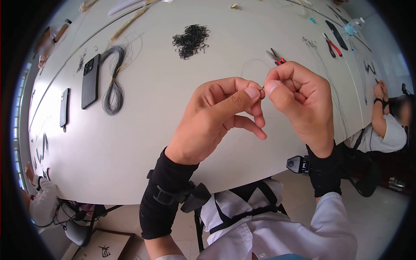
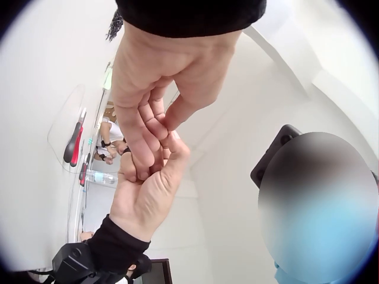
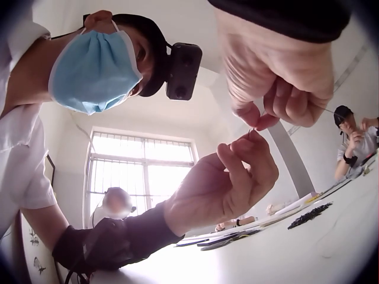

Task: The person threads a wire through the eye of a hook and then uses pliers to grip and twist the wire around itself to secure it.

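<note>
Over the table, the left hand (image 1: pixel 216 113) pinches a tiny dark piece (image 1: pixel 262 88) between thumb and index finger, its other fingers loosely bent. Right against it, the right hand (image 1: pixel 303 102) has thumb and index finger pinched together with a thin clear line, which loops behind the hands. In the right wrist view the tiny piece (image 3: pixel 253 128) shows between the fingertips of the left hand (image 3: pixel 228 180) and the right hand (image 3: pixel 275 71). Fingers hide most of the piece in the left wrist view, where the left hand (image 2: pixel 169 74) is above the right hand (image 2: pixel 148 192).
A pile of small black hook-like pieces (image 1: pixel 190 41) lies beyond the hands. Red-handled pliers (image 1: pixel 277 57) lie just behind the right hand. At left are a coil of grey line (image 1: pixel 113 86) and a black phone (image 1: pixel 90 82); a bottle (image 1: pixel 353 26) stands far right. Other people sit around the table.
</note>
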Demonstrator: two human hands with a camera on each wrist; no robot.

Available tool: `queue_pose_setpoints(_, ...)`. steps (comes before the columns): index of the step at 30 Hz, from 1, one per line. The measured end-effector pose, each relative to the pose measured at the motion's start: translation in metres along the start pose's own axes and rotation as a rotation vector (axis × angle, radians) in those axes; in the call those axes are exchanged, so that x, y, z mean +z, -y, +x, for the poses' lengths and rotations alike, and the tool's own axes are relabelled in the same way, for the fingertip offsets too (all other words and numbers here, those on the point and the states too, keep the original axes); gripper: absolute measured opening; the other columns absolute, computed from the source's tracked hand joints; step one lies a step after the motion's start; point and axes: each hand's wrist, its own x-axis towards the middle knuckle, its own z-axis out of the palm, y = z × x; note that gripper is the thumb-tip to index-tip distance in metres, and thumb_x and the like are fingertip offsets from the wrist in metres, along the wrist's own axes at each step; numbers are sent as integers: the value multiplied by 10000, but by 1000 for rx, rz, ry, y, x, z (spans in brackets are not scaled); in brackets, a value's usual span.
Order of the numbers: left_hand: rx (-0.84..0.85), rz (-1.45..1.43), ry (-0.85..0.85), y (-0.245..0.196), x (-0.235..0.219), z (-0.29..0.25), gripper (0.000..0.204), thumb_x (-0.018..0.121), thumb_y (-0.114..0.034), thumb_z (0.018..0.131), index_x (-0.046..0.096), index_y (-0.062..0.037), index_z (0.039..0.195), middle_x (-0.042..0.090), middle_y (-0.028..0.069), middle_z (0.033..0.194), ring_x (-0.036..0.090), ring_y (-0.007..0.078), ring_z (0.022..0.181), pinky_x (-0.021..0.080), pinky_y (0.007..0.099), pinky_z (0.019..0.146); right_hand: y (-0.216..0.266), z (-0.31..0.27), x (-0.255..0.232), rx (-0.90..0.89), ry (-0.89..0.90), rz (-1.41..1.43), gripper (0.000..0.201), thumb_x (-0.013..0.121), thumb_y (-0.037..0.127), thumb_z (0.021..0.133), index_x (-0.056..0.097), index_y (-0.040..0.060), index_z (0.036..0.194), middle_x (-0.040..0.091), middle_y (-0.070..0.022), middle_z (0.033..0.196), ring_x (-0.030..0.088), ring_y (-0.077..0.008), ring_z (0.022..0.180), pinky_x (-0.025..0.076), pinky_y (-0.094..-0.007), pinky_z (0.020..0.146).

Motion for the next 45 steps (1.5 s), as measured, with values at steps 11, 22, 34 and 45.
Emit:
queue_pose_setpoints(11, -11, -70, 61, 1, -5, 0, 276, 515, -232, 1061, 618, 24, 1073, 600, 67, 856, 672, 222, 797, 621, 411, 689, 7, 1, -2, 51, 108, 172, 102, 647, 49, 945, 648, -51, 963, 707, -61, 766, 683, -69, 691, 505, -184, 614)
queue_pose_setpoints(22, 40, 4, 7, 2, -3, 0, 271, 511, -215, 1057, 616, 28, 1114, 641, 89, 932, 677, 219, 857, 629, 421, 704, 5, 1, -2, 42, 85, 145, 114, 664, 69, 942, 654, -43, 963, 675, -23, 735, 614, -34, 650, 465, -180, 588)
queue_pose_setpoints(34, 245, 284, -182, 5, 6, 1, 180, 633, -105, 998, 646, 55, 1079, 677, 103, 989, 682, 177, 882, 641, 389, 757, -6, 1, 2, 39, 28, 58, 92, 683, 94, 933, 675, 3, 946, 477, 96, 626, 344, 19, 561, 274, -187, 500)
queue_pose_setpoints(45, 395, 501, -349, 11, 7, 4, 155, 710, -83, 948, 675, 64, 983, 692, 63, 921, 648, 104, 826, 599, 261, 694, -32, 18, -31, -65, -67, -297, 301, 667, 255, 974, 710, 2, 1132, 720, -56, 910, 636, -136, 846, 505, -288, 825)
